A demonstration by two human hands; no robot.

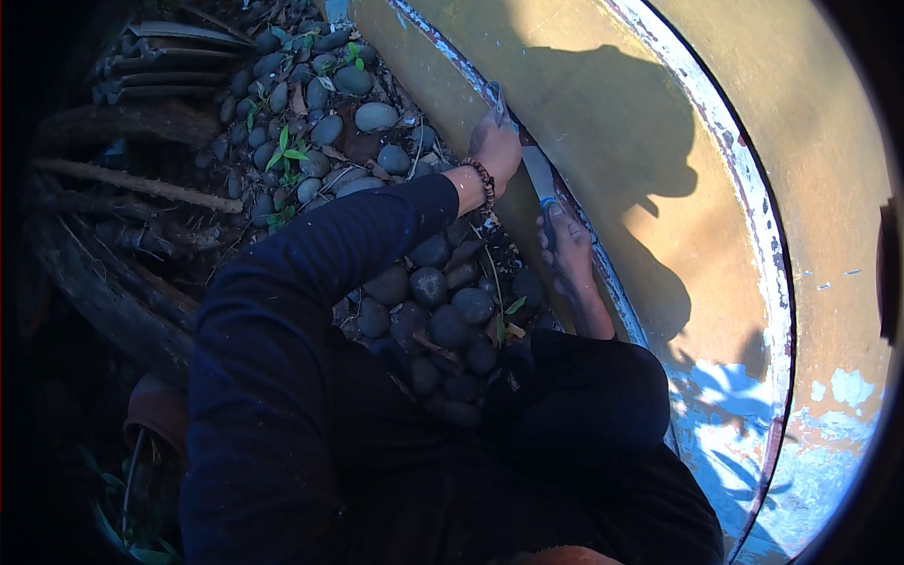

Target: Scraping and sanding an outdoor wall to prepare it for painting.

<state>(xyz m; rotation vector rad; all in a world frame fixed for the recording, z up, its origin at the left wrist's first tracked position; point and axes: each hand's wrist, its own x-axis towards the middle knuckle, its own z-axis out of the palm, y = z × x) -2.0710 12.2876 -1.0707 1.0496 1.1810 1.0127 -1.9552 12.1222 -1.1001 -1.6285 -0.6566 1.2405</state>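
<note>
My left hand (pixel 494 146), a beaded bracelet on its wrist, is closed around a thin greyish object (pixel 496 94) at the curved painted rim (pixel 443 56); I cannot make out what it is. Lower right, my right hand (pixel 565 240) grips the blue handle of a flat metal scraper (pixel 540 174), its blade lying along the same rim just below my left hand. The rim has chipped white and rust-red paint and borders a yellow curved surface (pixel 612 132), where my shadow falls.
Grey river stones (pixel 428 287) and small green plants (pixel 287 155) lie beside the rim. At the left are dry branches (pixel 141 174) and a terracotta pot (pixel 155 414). A second curved ledge (pixel 772 282) with flaking white paint runs down the right, with pale blue patches below.
</note>
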